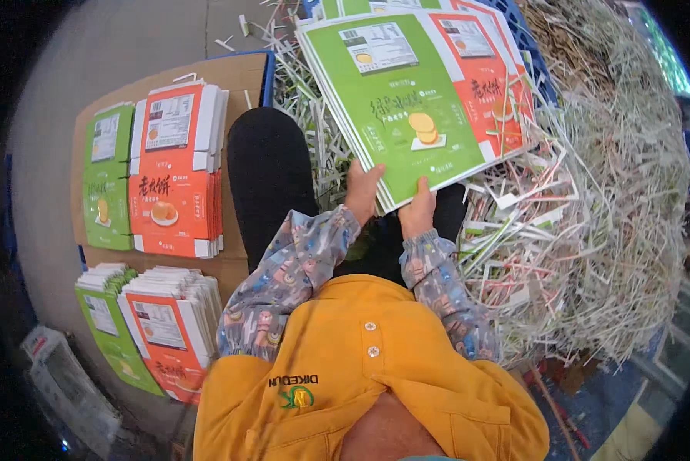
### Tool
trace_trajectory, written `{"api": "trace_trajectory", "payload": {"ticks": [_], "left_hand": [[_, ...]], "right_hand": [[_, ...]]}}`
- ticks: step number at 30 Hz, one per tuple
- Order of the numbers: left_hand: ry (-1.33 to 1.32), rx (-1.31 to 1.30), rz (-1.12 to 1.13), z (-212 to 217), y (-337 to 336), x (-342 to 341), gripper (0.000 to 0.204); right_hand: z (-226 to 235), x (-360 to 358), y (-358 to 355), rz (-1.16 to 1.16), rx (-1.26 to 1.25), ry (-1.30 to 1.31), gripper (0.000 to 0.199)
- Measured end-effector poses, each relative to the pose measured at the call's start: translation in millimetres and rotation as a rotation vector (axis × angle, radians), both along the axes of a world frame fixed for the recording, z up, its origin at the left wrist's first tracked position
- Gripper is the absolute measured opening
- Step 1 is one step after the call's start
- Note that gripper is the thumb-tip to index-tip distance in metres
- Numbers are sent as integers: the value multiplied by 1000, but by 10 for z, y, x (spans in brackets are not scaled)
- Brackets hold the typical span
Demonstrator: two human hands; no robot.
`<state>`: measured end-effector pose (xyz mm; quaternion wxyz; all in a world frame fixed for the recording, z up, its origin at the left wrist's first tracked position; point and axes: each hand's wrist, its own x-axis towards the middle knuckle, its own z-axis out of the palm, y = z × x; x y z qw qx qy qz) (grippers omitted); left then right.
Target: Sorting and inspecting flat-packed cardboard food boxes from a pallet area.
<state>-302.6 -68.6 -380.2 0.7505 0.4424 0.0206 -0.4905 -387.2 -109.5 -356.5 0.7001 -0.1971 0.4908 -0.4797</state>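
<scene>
A stack of printed cardboard sheets (437,88), green on the left and orange on the right, lies tilted across the space in front of my knees. My left hand (364,190) grips its lower left corner, thumb on top and the other fingers underneath. Along the near edge, my right hand (418,207) pinches the same stack, its thumb lying on the green face. The fingers under the sheets are hidden. Patterned sleeve covers wrap both forearms.
To my left, piles of green cut cartons (106,180) and orange cut cartons (174,192) lie on brown cardboard (241,88). Nearer stand another green pile (118,330) and orange pile (164,330). Shredded paper strips (591,230) heap up on my right.
</scene>
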Motion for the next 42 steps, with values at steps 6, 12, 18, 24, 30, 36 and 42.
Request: {"api": "trace_trajectory", "payload": {"ticks": [6, 12, 18, 24, 30, 36, 42], "left_hand": [[175, 110, -117, 211, 65, 167, 32], [214, 128, -182, 155, -45, 127, 37], [223, 116, -80, 250, -119, 157, 37], [227, 68, -35, 486, -208, 243, 33], [267, -39, -64, 616, -295, 326, 31], [178, 7, -53, 909, -411, 402, 33], [168, -6, -131, 930, -362, 529, 35]], "right_hand": [[-29, -477, -206, 173, 52, -47, 29], [194, -572, -132, 309, 120, 159, 28], [322, -544, -135, 319, -92, 60, 25], [454, -554, -114, 278, -108, -160, 24], [602, -552, -31, 215, -54, -455, 22], [519, -936, -97, 416, 23, -743, 24], [-17, -2517, -276, 722, -376, 1221, 20]]}}
